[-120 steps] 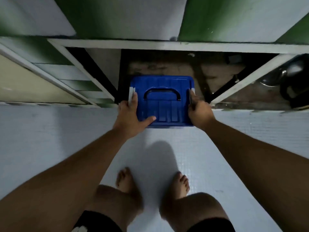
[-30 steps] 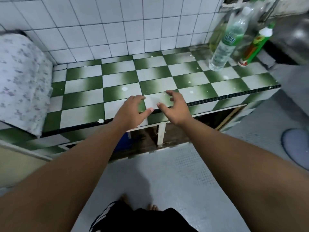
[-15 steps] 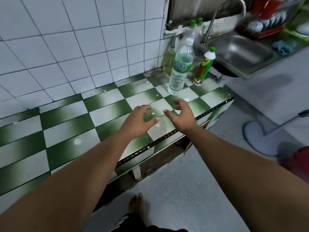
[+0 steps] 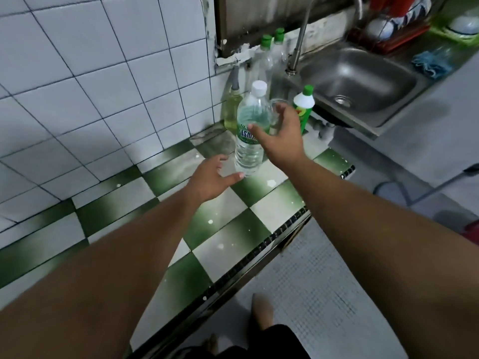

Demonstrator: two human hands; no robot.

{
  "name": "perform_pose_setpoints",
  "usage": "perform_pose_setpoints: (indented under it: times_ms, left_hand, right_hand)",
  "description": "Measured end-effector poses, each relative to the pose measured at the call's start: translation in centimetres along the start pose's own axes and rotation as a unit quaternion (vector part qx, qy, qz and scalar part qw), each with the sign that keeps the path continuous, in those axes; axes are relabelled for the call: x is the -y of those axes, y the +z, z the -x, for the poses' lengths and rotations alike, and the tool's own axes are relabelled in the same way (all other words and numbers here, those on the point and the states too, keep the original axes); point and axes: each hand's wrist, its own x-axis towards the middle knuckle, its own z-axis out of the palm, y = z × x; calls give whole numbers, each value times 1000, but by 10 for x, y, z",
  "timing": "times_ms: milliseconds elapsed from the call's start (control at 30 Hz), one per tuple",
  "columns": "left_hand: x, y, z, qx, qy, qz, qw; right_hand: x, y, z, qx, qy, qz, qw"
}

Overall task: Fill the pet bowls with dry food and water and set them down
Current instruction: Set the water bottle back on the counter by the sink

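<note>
Hiding part of the water bottle [image 4: 249,141] label: right hand [image 4: 281,133], fingers spread, not yet gripping. Left hand [image 4: 210,181] open beside its base on the counter [image 4: 259,224]. Five bottles counted (rear ones blurred); no bowls visible. Both hands closer to the bottle than half a second ago.

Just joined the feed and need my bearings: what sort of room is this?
Most likely a home kitchen: a steel sink with a tap, a tiled green-and-white counter, and a dish rack behind the sink.
</note>
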Motion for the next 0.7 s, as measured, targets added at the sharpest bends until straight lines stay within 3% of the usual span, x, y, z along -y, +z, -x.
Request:
perform_pose_setpoints:
  times_ms: [200,367,700]
  left_hand:
    - [-15,6,-57,8,-40,56,998]
    - [-21,15,-89,46,18,84,995]
    - [-30,30,-90,31,28,142,989]
  right_hand:
    - [-10,3,-54,85,18,-48,995]
    - [-23,5,-69,175,33,-82,981]
    - [-20,3,-60,173,31,-103,979]
